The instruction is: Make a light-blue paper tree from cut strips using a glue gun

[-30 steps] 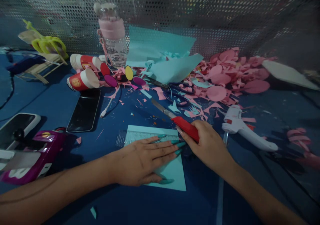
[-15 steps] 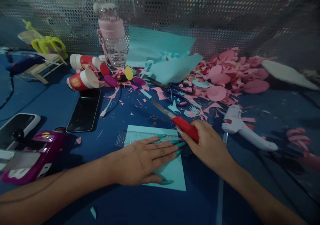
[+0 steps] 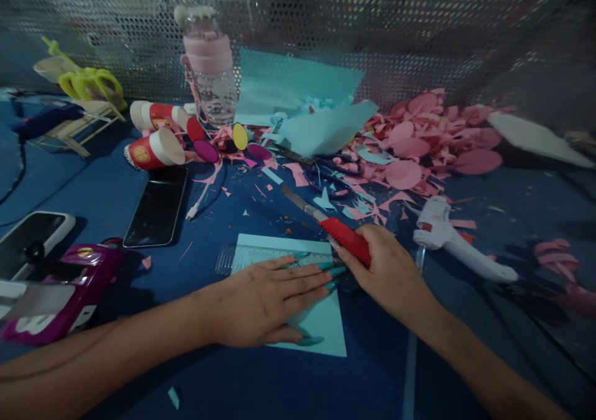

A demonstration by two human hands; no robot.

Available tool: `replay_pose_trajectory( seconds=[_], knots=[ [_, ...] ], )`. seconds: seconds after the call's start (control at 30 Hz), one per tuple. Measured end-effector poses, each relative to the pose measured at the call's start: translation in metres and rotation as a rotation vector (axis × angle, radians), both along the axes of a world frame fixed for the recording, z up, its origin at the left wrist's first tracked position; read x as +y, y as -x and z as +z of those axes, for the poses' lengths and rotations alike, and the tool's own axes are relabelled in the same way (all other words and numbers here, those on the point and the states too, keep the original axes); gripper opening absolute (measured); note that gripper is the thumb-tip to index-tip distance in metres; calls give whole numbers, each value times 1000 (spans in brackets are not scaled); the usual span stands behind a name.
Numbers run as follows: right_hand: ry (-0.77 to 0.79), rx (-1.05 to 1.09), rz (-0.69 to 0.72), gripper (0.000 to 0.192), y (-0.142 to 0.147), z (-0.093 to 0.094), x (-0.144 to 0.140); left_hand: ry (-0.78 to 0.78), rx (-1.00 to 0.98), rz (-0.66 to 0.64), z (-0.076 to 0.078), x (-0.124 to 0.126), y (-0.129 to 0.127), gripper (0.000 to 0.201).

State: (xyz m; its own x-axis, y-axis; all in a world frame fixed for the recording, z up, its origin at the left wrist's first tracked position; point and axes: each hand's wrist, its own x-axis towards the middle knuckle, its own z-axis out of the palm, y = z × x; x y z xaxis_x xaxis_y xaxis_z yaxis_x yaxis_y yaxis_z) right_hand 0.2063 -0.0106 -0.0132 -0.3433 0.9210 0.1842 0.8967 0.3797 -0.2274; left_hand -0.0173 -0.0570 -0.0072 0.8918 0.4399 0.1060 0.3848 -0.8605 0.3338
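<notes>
My left hand [image 3: 267, 301] lies flat with its fingers stretched out, pressing on a clear ruler [image 3: 226, 260] and a light teal sheet of paper [image 3: 321, 327]. The ruler crosses the upper part of the sheet, and my fingers cover much of it. My right hand [image 3: 391, 277] is wrapped round the red handle of a utility knife [image 3: 347, 240]. Its blade is out and points up and left, away from the sheet. The right fingers are close to the sheet's upper right corner; whether they touch the ruler I cannot tell.
A heap of pink paper scraps [image 3: 419, 143], a folded teal sheet [image 3: 321, 128] and a bottle [image 3: 209, 72] stand at the back. A white glue gun [image 3: 465, 246] lies right. Left are a black phone [image 3: 158, 209], paper cups [image 3: 156, 150] and a purple tape dispenser [image 3: 86, 283].
</notes>
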Motion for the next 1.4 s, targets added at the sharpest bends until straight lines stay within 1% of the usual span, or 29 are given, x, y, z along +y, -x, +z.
replay_pose_trajectory(
  seconds=[0.23, 0.9, 1.4],
  knots=[
    [34, -13, -10, 28, 0, 1, -1, -7, 31, -5, 0, 0, 0, 57],
    [11, -18, 3, 27, -1, -2, 0, 4, 43, -4, 0, 0, 0, 56],
    [-7, -11, 5, 28, -1, -1, 0, 48, 46, -12, 2, 2, 1, 57]
  ],
)
